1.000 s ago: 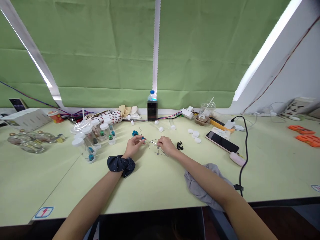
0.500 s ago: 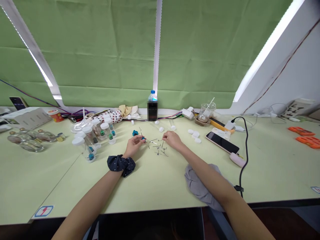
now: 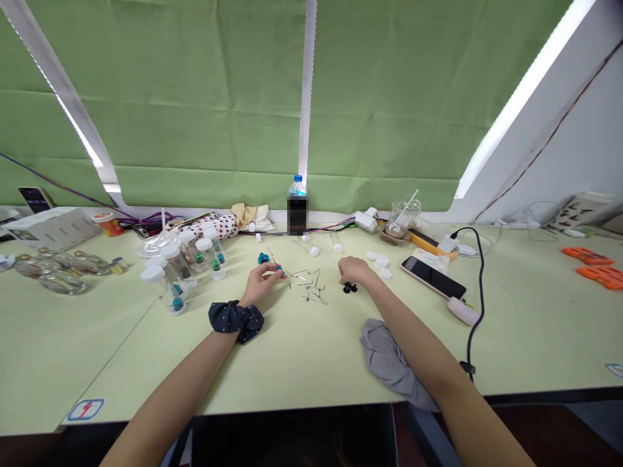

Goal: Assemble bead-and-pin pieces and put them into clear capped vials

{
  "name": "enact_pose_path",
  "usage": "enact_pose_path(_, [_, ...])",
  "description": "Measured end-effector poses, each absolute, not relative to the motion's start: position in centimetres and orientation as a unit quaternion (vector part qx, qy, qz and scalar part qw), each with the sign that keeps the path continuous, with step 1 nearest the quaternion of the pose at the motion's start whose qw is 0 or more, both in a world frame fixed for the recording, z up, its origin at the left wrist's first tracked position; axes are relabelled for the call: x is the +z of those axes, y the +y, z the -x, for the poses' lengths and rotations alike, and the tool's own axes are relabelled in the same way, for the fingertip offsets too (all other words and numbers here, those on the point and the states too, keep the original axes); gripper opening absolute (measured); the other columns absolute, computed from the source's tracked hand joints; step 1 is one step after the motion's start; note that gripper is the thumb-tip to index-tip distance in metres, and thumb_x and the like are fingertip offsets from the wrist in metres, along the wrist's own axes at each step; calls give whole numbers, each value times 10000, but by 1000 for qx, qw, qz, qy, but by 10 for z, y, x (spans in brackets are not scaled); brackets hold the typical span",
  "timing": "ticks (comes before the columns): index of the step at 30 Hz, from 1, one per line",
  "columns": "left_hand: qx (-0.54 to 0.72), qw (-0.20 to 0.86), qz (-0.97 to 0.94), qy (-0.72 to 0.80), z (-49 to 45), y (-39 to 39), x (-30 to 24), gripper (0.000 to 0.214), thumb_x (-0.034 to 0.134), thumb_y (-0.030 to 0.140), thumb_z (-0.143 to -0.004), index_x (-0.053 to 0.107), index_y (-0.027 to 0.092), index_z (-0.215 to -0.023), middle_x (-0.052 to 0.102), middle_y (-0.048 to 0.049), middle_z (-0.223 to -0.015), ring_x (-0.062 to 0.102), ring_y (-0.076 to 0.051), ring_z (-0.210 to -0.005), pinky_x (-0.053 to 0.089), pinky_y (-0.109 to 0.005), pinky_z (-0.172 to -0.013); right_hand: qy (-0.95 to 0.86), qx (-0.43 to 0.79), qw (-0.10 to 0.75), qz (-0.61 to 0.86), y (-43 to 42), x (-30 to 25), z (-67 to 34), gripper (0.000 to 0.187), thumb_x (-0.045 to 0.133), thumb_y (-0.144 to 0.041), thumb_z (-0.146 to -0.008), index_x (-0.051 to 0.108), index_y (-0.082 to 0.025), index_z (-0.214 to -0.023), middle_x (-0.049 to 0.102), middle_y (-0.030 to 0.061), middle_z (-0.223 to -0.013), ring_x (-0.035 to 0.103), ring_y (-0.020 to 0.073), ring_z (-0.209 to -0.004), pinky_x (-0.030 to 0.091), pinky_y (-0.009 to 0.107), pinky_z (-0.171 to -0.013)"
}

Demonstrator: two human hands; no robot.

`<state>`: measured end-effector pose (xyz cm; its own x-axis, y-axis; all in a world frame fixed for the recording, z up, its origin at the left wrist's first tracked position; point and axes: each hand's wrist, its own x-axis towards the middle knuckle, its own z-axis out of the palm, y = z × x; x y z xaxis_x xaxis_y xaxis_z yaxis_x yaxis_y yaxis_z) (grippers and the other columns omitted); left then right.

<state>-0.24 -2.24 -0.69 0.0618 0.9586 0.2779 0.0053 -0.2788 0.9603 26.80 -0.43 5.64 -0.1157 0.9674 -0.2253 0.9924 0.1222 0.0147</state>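
Note:
My left hand (image 3: 263,283) pinches a small blue piece (image 3: 279,268) with thin metal wire passing by it. A blue cluster (image 3: 263,258) lies on the table just beyond that hand. Several thin bent metal wires (image 3: 316,295) are spread between my hands. My right hand (image 3: 354,269) is closed, its fingers pointing down at a few small black round pieces (image 3: 349,287). Its fingertips are turned away, so what they grip, if anything, is hidden.
White-capped clear tubes (image 3: 154,275) with coloured bits stand at left, near glass bottles (image 3: 61,282). Toward the right lie white caps (image 3: 381,261), a phone (image 3: 433,277), a black cable (image 3: 479,292) and a grey cloth (image 3: 389,363). A bottle (image 3: 298,188) stands at the back.
My right hand has moved right, from the wires to the black pieces, which it no longer covers. A bent wire now lies where it was. My left hand has barely moved.

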Motion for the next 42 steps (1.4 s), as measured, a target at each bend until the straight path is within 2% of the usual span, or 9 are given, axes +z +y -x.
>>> enact_pose_path(7, [547, 442, -580, 411, 3, -21, -7, 333, 713, 406, -632, 638, 155, -838, 651, -68, -850, 649, -195, -720, 505, -340, -730, 749, -71, 96, -651, -8, 57, -265, 278, 661, -38, -595, 631, -142, -851, 633, 146, -968, 626, 250, -827, 442, 273, -603])
enact_pose_path(12, [553, 454, -571, 403, 3, -20, -8, 322, 726, 391, -619, 646, 151, -818, 660, -60, -761, 630, -194, -708, 505, -365, -749, 748, -69, 84, -655, -11, 57, -263, 289, 604, 12, -621, 631, -148, -860, 627, 153, -983, 618, 262, -858, 438, 289, -629])
enact_pose_path(18, [557, 459, -564, 400, 4, -20, -7, 330, 741, 389, -604, 658, 148, -814, 683, -70, -773, 637, -196, -724, 496, -366, -757, 754, -89, 47, -649, -10, 52, -262, 266, 578, 30, -635, 644, -137, -832, 632, 154, -962, 620, 241, -826, 429, 272, -630])
enact_pose_path(23, [556, 484, -547, 396, 4, -19, -9, 342, 734, 384, -623, 668, 139, -853, 698, -86, -805, 648, -207, -754, 497, -362, -755, 763, -107, -31, -637, -3, 46, -263, 153, 575, -7, -678, 664, -113, -743, 648, 155, -914, 620, 221, -813, 432, 260, -652])
enact_pose_path(27, [553, 523, -515, 395, 4, -19, -9, 403, 742, 394, -611, 675, 128, -907, 710, -112, -856, 661, -226, -798, 502, -376, -771, 786, -141, -107, -592, -1, 47, -259, 104, 585, -98, -742, 681, -137, -737, 675, 86, -832, 618, 162, -788, 439, 214, -669])
enact_pose_path(29, [553, 541, -504, 385, 4, -18, -9, 410, 750, 376, -606, 672, 127, -922, 710, -115, -880, 665, -228, -819, 502, -381, -788, 800, -160, -135, -562, -2, 46, -255, 75, 636, -160, -724, 687, -158, -778, 679, 46, -807, 616, 140, -767, 446, 196, -667])
enact_pose_path(33, [555, 563, -490, 368, 5, -19, -8, 379, 771, 328, -587, 663, 128, -890, 716, -108, -867, 668, -239, -853, 498, -395, -813, 797, -263, -245, -485, -5, 40, -245, 182, 705, -188, -632, 681, -144, -808, 663, 25, -738, 610, 130, -666, 467, 209, -609])
enact_pose_path(36, [553, 578, -485, 353, 6, -19, -7, 366, 790, 289, -566, 657, 128, -866, 724, -103, -848, 670, -238, -857, 488, -398, -833, 761, -332, -329, -451, -9, 36, -235, 197, 693, -215, -641, 669, -130, -817, 640, 24, -681, 610, 133, -629, 477, 226, -593])
enact_pose_path(42, [541, 601, -483, 336, 5, -21, -8, 344, 794, 257, -567, 654, 122, -851, 732, -90, -819, 679, -224, -809, 483, -411, -845, 764, -328, -365, -420, -21, 31, -215, 177, 650, -279, -704, 664, -149, -823, 649, 29, -733, 586, 120, -624, 473, 236, -604])
